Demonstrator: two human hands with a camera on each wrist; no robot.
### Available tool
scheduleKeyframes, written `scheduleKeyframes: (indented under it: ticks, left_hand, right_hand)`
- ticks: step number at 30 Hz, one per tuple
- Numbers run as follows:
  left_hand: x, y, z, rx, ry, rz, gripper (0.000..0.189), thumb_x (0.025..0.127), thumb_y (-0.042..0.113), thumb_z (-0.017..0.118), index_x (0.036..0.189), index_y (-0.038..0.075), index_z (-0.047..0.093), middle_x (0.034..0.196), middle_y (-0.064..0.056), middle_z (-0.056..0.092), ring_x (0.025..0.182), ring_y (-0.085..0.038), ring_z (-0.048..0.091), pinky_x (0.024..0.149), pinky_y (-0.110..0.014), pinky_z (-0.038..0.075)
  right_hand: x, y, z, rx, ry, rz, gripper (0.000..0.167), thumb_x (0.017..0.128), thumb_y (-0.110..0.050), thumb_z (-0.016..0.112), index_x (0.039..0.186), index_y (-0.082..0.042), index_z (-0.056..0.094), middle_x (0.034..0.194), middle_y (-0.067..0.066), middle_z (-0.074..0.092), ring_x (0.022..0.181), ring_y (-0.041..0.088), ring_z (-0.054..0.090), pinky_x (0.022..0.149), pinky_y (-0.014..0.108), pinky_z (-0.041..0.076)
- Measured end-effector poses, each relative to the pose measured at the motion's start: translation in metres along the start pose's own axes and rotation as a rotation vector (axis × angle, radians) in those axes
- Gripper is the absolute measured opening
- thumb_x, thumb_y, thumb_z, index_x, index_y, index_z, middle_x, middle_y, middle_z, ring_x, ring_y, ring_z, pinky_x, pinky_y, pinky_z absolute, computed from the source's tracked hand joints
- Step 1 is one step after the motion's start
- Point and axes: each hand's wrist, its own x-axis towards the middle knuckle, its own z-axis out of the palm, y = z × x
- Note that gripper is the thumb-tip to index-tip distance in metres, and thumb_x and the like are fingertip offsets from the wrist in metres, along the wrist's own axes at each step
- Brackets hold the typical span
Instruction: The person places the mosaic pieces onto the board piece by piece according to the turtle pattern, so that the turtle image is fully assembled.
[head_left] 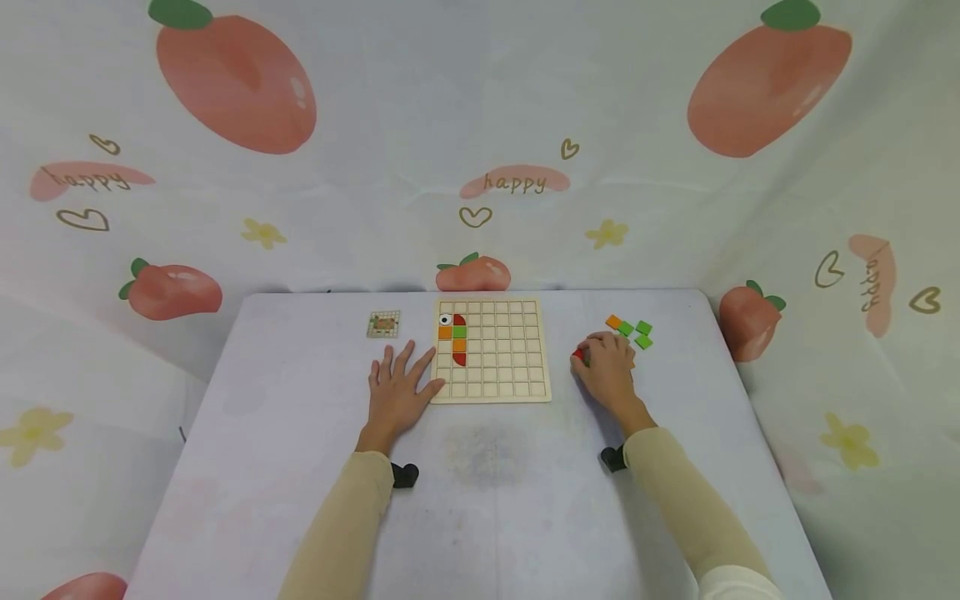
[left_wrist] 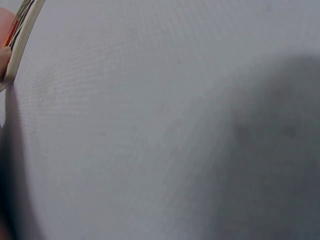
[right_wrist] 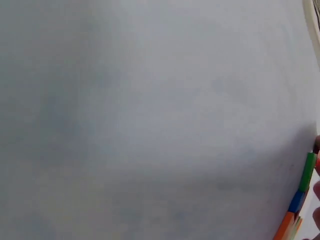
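A square wooden grid board [head_left: 506, 354] lies on the table with several coloured tiles [head_left: 459, 332] in its left columns: an eye tile [head_left: 446, 320], red rounded ones, orange and green squares. My left hand [head_left: 397, 398] lies spread at the board's left edge, its thumb touching the lower left corner. To the right of the board, my right hand [head_left: 609, 371] is bent over loose tiles and pinches a red tile [head_left: 577, 354] at its fingertips. In the right wrist view, green [right_wrist: 307, 172], blue [right_wrist: 296, 201] and orange tiles [right_wrist: 284, 226] show beside the fingers; the hand covers others.
A small pattern card [head_left: 384, 324] lies left of the board. Loose green tiles [head_left: 644, 342] and an orange tile [head_left: 613, 321] lie beyond my right hand. A printed cloth [head_left: 375, 125] hangs behind the white table [head_left: 487, 517].
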Motion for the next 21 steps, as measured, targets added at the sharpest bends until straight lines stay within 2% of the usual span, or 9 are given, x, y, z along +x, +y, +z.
scheduleKeyframes:
  ticks: [5, 9, 14, 21]
  left_hand:
    - [0.000, 0.000, 0.001, 0.007, -0.001, -0.003, 0.070, 0.097, 0.074, 0.038, 0.160, 0.045, 0.026, 0.174, -0.002, 0.011, 0.161, -0.039, -0.006, 0.127, -0.065, -0.001]
    - [0.000, 0.000, 0.000, 0.005, -0.005, -0.005, 0.070, 0.097, 0.074, 0.038, 0.160, 0.045, 0.026, 0.174, -0.002, 0.011, 0.161, -0.038, -0.007, 0.127, -0.064, -0.001]
    - [-0.001, 0.000, 0.000, -0.005, -0.008, -0.007, 0.070, 0.098, 0.073, 0.039, 0.160, 0.044, 0.027, 0.174, -0.002, 0.011, 0.161, -0.038, -0.008, 0.127, -0.064, -0.002]
    - [0.000, 0.000, 0.000, -0.001, -0.002, -0.006, 0.069, 0.098, 0.073, 0.039, 0.160, 0.044, 0.028, 0.174, -0.002, 0.011, 0.161, -0.038, -0.007, 0.127, -0.064, -0.001]
  right_hand:
    - [0.006, -0.004, 0.000, 0.005, 0.006, -0.054, 0.024, 0.094, -0.023, 0.067, 0.107, -0.003, 0.069, 0.125, 0.017, 0.061, 0.123, 0.039, 0.043, 0.104, 0.059, 0.031]
    - [0.011, -0.012, 0.000, 0.036, 0.001, -0.076, 0.029, 0.095, -0.026, 0.066, 0.113, -0.004, 0.068, 0.117, 0.015, 0.070, 0.111, 0.035, 0.052, 0.098, 0.051, 0.041]
    - [0.015, -0.026, -0.002, 0.099, -0.088, -0.041, 0.034, 0.098, -0.029, 0.064, 0.125, -0.007, 0.065, 0.110, 0.012, 0.073, 0.095, 0.027, 0.061, 0.086, 0.042, 0.054]
    - [0.018, -0.036, 0.002, 0.266, -0.179, -0.029, 0.034, 0.102, -0.020, 0.061, 0.134, -0.009, 0.061, 0.117, 0.012, 0.069, 0.100, 0.027, 0.063, 0.092, 0.042, 0.057]
